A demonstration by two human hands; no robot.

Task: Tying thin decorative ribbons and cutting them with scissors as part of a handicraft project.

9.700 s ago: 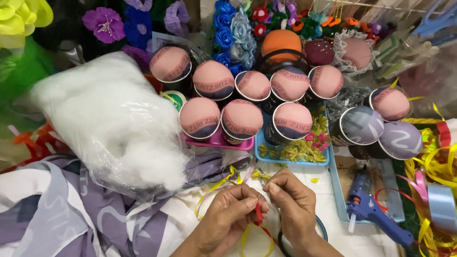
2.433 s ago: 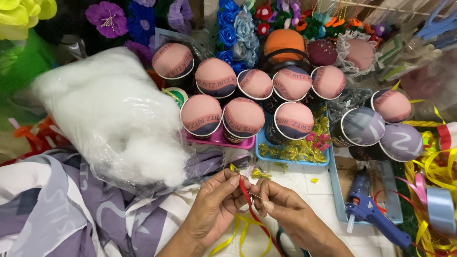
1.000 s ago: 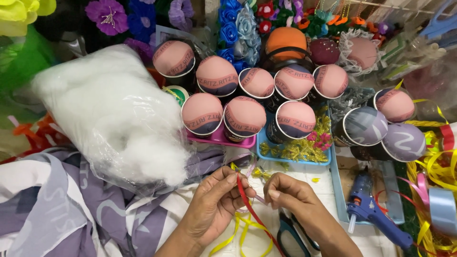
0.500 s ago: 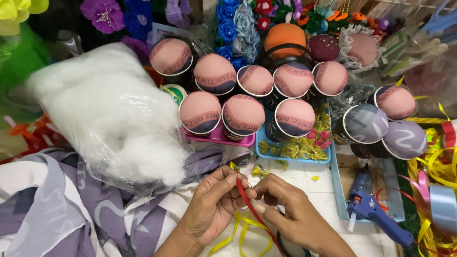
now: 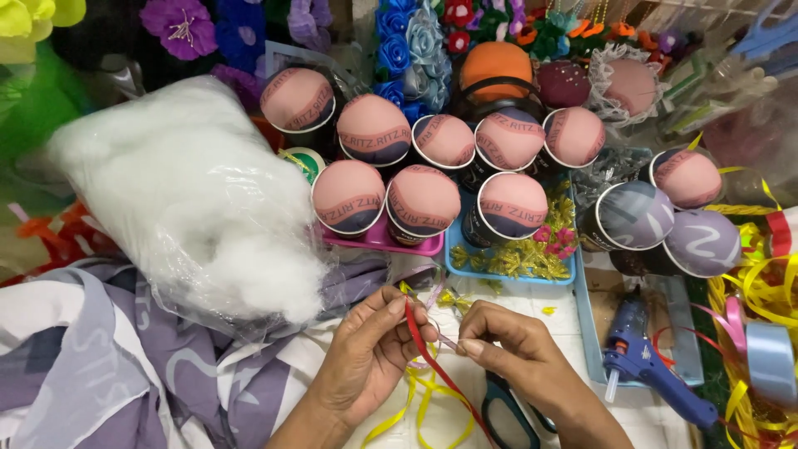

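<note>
Pinching a thin red ribbon (image 5: 432, 357) at 6 o'clock: left hand (image 5: 370, 357) fingers closed on its upper end, right hand (image 5: 519, 357) fingertips pinched shut just beside, probably on a thin pale strand. Scissors (image 5: 507, 416) below, blue glue gun (image 5: 652, 370) at 4 o'clock, bag of white stuffing (image 5: 191, 199) at 10 o'clock.

I can't tell what my left hand (image 5: 366, 357) and right hand (image 5: 519, 357) pinch between the fingertips: it is too small, with only a red ribbon (image 5: 432, 357) running down from it to the bottom edge. My forearms are cut off there too. The scissors (image 5: 507, 420) lie half under my right wrist, handles only. At the right edge a pale blue ribbon roll (image 5: 769, 362) is cropped, and the flowers along the top are cut off
</note>
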